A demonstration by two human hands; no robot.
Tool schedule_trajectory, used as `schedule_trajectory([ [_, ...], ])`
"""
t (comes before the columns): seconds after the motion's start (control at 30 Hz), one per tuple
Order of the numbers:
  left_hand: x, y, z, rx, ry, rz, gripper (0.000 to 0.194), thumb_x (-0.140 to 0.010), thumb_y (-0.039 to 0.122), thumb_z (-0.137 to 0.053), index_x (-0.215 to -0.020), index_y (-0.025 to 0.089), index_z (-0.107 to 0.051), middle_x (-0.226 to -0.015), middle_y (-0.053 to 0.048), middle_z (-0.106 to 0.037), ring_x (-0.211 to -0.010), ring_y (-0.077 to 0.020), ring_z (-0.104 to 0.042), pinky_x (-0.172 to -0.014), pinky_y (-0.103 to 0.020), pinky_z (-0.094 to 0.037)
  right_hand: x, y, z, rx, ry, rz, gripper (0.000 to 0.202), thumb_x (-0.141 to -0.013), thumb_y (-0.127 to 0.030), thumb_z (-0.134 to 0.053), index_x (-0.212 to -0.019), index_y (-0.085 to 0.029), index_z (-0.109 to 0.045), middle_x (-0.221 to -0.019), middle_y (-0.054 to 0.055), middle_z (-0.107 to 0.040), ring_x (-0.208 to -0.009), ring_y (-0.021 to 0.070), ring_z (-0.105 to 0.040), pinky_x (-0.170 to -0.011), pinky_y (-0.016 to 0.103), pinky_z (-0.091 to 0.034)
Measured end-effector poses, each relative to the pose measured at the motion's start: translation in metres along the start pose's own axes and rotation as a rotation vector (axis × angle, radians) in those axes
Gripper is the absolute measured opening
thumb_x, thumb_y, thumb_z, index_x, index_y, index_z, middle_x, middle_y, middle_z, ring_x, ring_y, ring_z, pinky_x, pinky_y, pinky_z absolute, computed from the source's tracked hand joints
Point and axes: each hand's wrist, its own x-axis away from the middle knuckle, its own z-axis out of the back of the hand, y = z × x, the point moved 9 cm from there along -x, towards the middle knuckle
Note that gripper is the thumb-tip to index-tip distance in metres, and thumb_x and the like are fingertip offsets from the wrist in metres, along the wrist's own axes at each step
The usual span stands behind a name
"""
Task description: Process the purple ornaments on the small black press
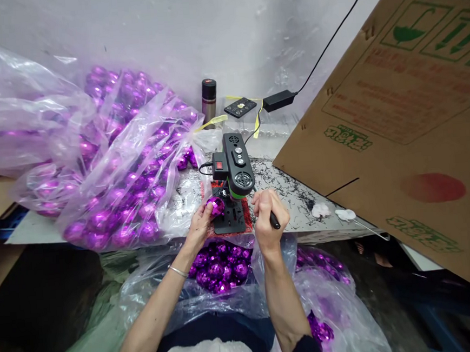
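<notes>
My left hand (200,222) pinches a shiny purple faceted ball ornament (215,205) at the left side of a small black machine. This black machine (239,167) has round vents, silver buttons and a green ring at its lower end, and stands over a dark slotted base plate (229,222). Just right of it, my right hand (269,216) is closed in a fist around a black-handled tool (275,220). The handle's end sticks out below the fist; the tool's working tip is hard to make out. A black box with a red switch (219,165) sits on the machine's left.
Clear plastic bags of purple balls (108,169) crowd the left. More purple balls (220,266) lie in plastic below the table edge. A large cardboard box (396,103) leans in from the right. Behind stand a flask (209,99) and a power adapter (280,100). Black shreds litter the table (299,214).
</notes>
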Motion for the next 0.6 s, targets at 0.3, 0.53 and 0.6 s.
schedule_trajectory([
  [0.3,-0.002,0.005,-0.001,-0.534,0.001,-0.34,0.062,-0.077,0.053,-0.094,-0.127,0.023,-0.074,-0.123,-0.009,-0.083,-0.114,-0.0283,-0.08,-0.108,-0.044,-0.061,0.0,-0.002,0.0,-0.01,-0.004,0.014,0.043,-0.114,-0.026,-0.048,-0.071,-0.024,-0.048,-0.069,-0.004,-0.053,-0.07,0.0126,-0.058,-0.07,0.03,-0.046],
  [0.53,0.003,0.016,-0.021,-0.843,-0.081,-0.576,0.056,-0.087,0.044,-0.092,-0.134,0.024,-0.07,-0.128,-0.01,-0.081,-0.12,-0.032,-0.078,-0.11,-0.049,-0.061,0.001,-0.005,0.001,0.025,0.002,0.033,0.043,-0.114,-0.025,-0.047,-0.071,-0.025,-0.049,-0.068,-0.003,-0.054,-0.069,0.0129,-0.059,-0.067,0.031,-0.046],
  [0.6,0.005,0.016,-0.027,-0.911,-0.096,-0.642,0.056,-0.087,0.043,-0.092,-0.135,0.024,-0.069,-0.129,-0.011,-0.08,-0.122,-0.0327,-0.077,-0.11,-0.05,-0.061,0.001,-0.006,0.001,0.027,0.003,0.042,0.043,-0.114,-0.025,-0.047,-0.071,-0.025,-0.048,-0.068,-0.003,-0.054,-0.069,0.013,-0.06,-0.066,0.031,-0.046],
])
